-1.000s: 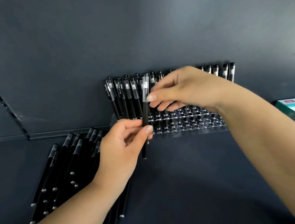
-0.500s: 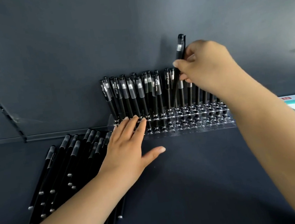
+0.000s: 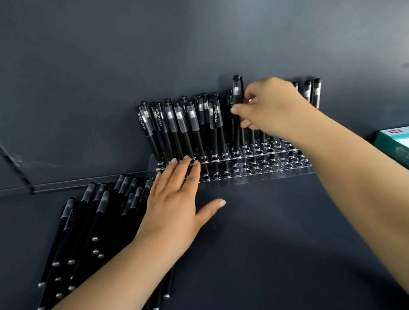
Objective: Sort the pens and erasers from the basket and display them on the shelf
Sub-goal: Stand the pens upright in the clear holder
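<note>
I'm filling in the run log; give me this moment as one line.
right hand: grips pen above clear rack | left hand: flat, fingertips on rack | loose pens: lying on shelf

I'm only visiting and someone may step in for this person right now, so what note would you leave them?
Right hand: its grip pinches one black capped pen, lowering it into the clear acrylic holed rack against the dark back wall.
Left hand: flat, fingers straight, steadying the rack's left end.
Done: a row of upright black pens fills the rack's rear holes.
Left: seat the held pen, then stand the pile of loose black pens lying on the dark shelf. No erasers or basket in view.
</note>
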The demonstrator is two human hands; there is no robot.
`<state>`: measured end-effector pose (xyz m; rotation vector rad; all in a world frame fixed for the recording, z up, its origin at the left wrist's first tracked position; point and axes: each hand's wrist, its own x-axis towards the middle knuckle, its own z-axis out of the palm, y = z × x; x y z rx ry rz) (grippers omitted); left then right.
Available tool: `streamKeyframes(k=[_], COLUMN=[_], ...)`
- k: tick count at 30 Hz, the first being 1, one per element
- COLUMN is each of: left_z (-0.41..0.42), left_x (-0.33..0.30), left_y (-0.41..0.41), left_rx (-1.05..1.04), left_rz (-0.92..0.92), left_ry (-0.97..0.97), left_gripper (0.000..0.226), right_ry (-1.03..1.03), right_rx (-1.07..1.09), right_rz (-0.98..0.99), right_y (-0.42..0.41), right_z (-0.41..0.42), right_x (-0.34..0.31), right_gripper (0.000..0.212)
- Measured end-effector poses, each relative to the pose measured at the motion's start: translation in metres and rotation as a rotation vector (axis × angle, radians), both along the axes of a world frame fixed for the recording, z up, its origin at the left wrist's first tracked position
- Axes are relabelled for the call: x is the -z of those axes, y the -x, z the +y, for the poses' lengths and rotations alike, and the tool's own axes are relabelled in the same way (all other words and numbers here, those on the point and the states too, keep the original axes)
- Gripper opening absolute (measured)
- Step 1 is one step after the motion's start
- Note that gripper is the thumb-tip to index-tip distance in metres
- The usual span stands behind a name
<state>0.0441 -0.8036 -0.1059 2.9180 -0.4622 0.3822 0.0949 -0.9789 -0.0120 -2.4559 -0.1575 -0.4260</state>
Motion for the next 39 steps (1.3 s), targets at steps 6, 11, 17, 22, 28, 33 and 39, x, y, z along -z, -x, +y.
streamKeyframes(k=[6,11,17,22,28,33,39], left_z=[-0.002,-0.005,-0.002,0.037,0.128,0.171,0.18], left_x=[-0.001,-0.004,-0.016,-0.051,-0.064,-0.048,-0.025], left_y=[0.002,0.004,0.011,0.032,0.039,0.031,0.013], left_rx=[-0.024,-0.063,0.03,0.046,-0.233,-0.433,-0.624], left_rz=[0.03,0.078,0.038,0.052,0.166,0.255,0.535], left_ry=[0.009,-0.016,0.147,0.511,0.659,0.639,0.542], left_gripper=[0.1,0.072,0.06,0.027,0.02,0.024,0.095], right_ry=[-0.061,-0.047,0.149,0.18,0.222,0.329,0.504], right_rx=[-0.039,-0.001,0.022,0.018,-0.251,-0.47,-0.601], right_rz=[0.163,0.184,0.121,-0.022,-0.029,0.073,0.283], right_y=[-0.007,0.0,0.026,0.05,0.086,0.095,0.095], right_z=[-0.001,-0.003,0.003,0.026,0.094,0.144,0.159], right_x=[0.014,0.016,0.013,0.016,0.034,0.058,0.077], right_gripper=[0.02,0.034,0.026,0.022,0.026,0.05,0.067])
